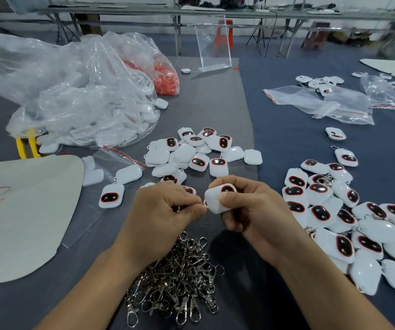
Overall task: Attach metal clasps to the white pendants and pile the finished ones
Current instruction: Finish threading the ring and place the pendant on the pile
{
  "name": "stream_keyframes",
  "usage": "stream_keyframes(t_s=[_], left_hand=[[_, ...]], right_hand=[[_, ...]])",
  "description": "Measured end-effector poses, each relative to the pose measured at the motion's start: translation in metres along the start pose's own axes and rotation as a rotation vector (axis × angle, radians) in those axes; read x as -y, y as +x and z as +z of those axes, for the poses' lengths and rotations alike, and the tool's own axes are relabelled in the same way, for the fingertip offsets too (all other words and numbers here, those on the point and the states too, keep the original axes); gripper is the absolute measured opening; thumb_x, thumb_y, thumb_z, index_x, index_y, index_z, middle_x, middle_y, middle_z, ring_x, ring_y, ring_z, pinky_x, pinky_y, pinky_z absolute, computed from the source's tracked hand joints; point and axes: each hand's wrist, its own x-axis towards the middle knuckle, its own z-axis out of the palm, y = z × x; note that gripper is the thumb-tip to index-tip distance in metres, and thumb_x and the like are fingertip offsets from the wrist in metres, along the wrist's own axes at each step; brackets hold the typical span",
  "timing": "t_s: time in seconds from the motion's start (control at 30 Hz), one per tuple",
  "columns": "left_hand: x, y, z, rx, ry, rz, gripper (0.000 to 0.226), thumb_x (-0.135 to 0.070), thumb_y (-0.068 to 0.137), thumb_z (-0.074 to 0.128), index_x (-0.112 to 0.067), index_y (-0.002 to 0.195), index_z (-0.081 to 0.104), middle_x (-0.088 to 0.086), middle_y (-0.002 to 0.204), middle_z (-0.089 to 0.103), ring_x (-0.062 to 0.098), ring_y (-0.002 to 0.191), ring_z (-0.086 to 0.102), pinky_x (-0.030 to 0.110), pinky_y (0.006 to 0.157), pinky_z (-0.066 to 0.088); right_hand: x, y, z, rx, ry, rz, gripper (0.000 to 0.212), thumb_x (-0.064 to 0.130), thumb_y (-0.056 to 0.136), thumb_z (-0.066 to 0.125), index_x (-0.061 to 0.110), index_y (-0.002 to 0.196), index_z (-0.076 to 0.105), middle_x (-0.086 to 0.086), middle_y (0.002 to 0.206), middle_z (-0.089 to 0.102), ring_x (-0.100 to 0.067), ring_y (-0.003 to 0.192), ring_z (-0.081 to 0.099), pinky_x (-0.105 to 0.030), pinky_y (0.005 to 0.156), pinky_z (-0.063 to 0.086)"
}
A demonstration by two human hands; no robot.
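White pendant (215, 200) in right hand (253, 213), metal clasp (202, 204) in left hand (165, 210).

head cam | worn on head | faces forward-down over table (215, 110) | close, wide-angle

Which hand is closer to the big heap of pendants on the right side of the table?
Right. The right hand holds a pendant just left of the heap; the left hand, pinching a clasp, is farther left, beyond that pendant.
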Motion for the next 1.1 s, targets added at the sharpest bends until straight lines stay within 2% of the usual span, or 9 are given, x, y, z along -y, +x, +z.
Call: stream_keyframes(t_s=[0.1, 0.17, 0.33, 0.53, 0.63, 0.77, 0.83, 0.97, 1.1], left_hand=[[0.001, 0.000, -0.001, 0.004, 0.354, 0.224, 0.027, -0.035, 0.087, 0.063, -0.017, 0.071, 0.075, -0.010, 0.065, 0.062, 0.016, 0.068, 0.054, 0.035, 0.072, 0.044], [0.001, -0.002, 0.000, -0.040, 0.384, 0.245, 0.025, -0.036, 0.086, 0.062, -0.019, 0.076, 0.077, -0.011, 0.070, 0.067, 0.013, 0.071, 0.055, 0.028, 0.075, 0.041], [-0.005, -0.004, 0.007, -0.042, -0.169, -0.160, 0.005, -0.037, 0.080, 0.073, -0.035, 0.083, 0.077, -0.008, 0.071, 0.070, 0.007, 0.063, 0.058, 0.025, 0.062, 0.047], [-0.009, 0.000, 0.005, 0.078, -0.558, -0.268, 0.012, -0.021, 0.081, 0.073, -0.028, 0.077, 0.082, -0.013, 0.059, 0.064, -0.006, 0.059, 0.053, 0.008, 0.058, 0.040], [-0.009, 0.001, 0.001, 0.090, -0.599, -0.311, 0.008, -0.020, 0.076, 0.077, -0.024, 0.081, 0.084, -0.007, 0.072, 0.075, 0.000, 0.068, 0.063, 0.012, 0.064, 0.047], [-0.006, -0.003, 0.001, -0.070, -0.368, -0.280, 0.014, -0.023, 0.068, 0.084, -0.034, 0.077, 0.082, -0.001, 0.055, 0.062, 0.007, 0.054, 0.047, 0.023, 0.052, 0.038], [-0.006, -0.005, 0.002, -0.139, -0.171, -0.171, 0.015, -0.025, 0.070, 0.081, -0.037, 0.079, 0.080, -0.011, 0.050, 0.049, 0.003, 0.049, 0.038, 0.017, 0.050, 0.032], [-0.010, -0.009, 0.004, -0.195, 0.071, -0.047, 0.009, -0.033, 0.072, 0.073, -0.035, 0.079, 0.079, -0.022, 0.061, 0.059, 0.001, 0.063, 0.054, 0.007, 0.064, 0.036], [-0.008, -0.007, 0.005, -0.197, 0.305, 0.180, 0.011, -0.025, 0.078, 0.067, -0.024, 0.075, 0.078, -0.021, 0.060, 0.057, -0.003, 0.066, 0.046, 0.021, 0.079, 0.038]], right_hand=[[-0.003, 0.000, 0.004, -0.041, -0.036, 0.012, 0.024, -0.004, 0.089, 0.059, 0.012, 0.087, 0.077, -0.010, 0.070, 0.066, -0.014, 0.040, 0.045, -0.021, 0.040, 0.026], [-0.003, 0.000, 0.006, -0.052, -0.010, 0.033, 0.022, -0.002, 0.090, 0.059, 0.012, 0.090, 0.076, -0.010, 0.068, 0.066, -0.013, 0.040, 0.046, -0.021, 0.040, 0.028], [0.003, 0.000, 0.004, -0.012, 0.117, 0.099, 0.026, -0.002, 0.090, 0.056, 0.013, 0.088, 0.077, -0.009, 0.069, 0.066, -0.012, 0.042, 0.046, -0.019, 0.042, 0.034], [0.004, 0.000, 0.003, 0.064, 0.207, 0.107, 0.023, 0.009, 0.067, 0.067, 0.012, 0.087, 0.077, -0.011, 0.070, 0.065, -0.013, 0.039, 0.044, -0.021, 0.042, 0.035], [0.004, 0.001, 0.001, 0.079, 0.262, 0.122, 0.024, 0.009, 0.064, 0.067, 0.009, 0.085, 0.078, -0.015, 0.073, 0.064, -0.014, 0.040, 0.044, -0.020, 0.041, 0.038], [0.004, 0.001, 0.000, 0.039, 0.208, 0.130, 0.019, 0.003, 0.072, 0.065, 0.009, 0.084, 0.079, -0.017, 0.071, 0.064, -0.014, 0.040, 0.044, -0.020, 0.042, 0.038], [0.003, 0.001, 0.000, 0.007, 0.198, 0.145, 0.022, -0.002, 0.084, 0.059, 0.008, 0.082, 0.079, -0.018, 0.069, 0.064, -0.014, 0.040, 0.044, -0.019, 0.040, 0.037], [0.003, 0.002, 0.003, -0.018, 0.195, 0.145, 0.028, -0.003, 0.088, 0.055, 0.007, 0.077, 0.078, -0.018, 0.065, 0.062, -0.013, 0.039, 0.042, -0.018, 0.038, 0.033], [0.002, 0.002, 0.005, -0.033, 0.136, 0.158, 0.029, -0.003, 0.086, 0.054, 0.009, 0.074, 0.078, -0.016, 0.065, 0.062, -0.012, 0.038, 0.042, -0.018, 0.037, 0.030]])
